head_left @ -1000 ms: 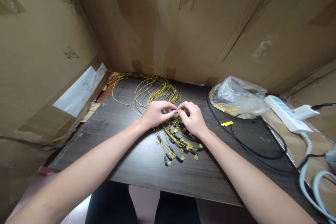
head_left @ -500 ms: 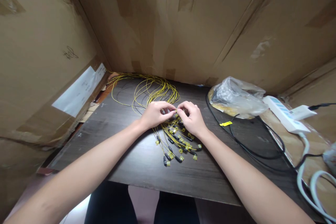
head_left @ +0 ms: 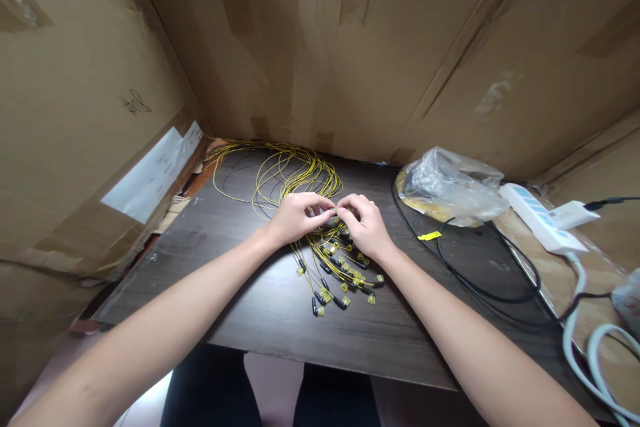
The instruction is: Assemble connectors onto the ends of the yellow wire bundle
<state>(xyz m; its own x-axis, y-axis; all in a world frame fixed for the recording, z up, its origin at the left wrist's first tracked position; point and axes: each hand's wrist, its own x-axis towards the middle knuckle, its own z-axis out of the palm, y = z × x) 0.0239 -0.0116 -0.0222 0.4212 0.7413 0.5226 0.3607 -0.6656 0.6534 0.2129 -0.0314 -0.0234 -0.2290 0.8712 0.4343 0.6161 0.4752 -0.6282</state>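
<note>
Cardboard [head_left: 310, 47] backs the dark counter [head_left: 260, 307]. Head view: mid-frame, left hand [head_left: 295, 217] and right hand [head_left: 365, 223] both pinch, fingertips nearly together, on a tiny yellow cap [head_left: 335, 211]; probably light, slippery, best held by its edges.

Writing present, but too unclear to read.
A dark handwritten scrawl [head_left: 136, 103] marks the left cardboard [head_left: 60, 153]; below it, a white label [head_left: 145, 180] bears tiny print. Marks on the black cable's [head_left: 539, 279] yellow tag [head_left: 429, 235] are indistinct.
</note>
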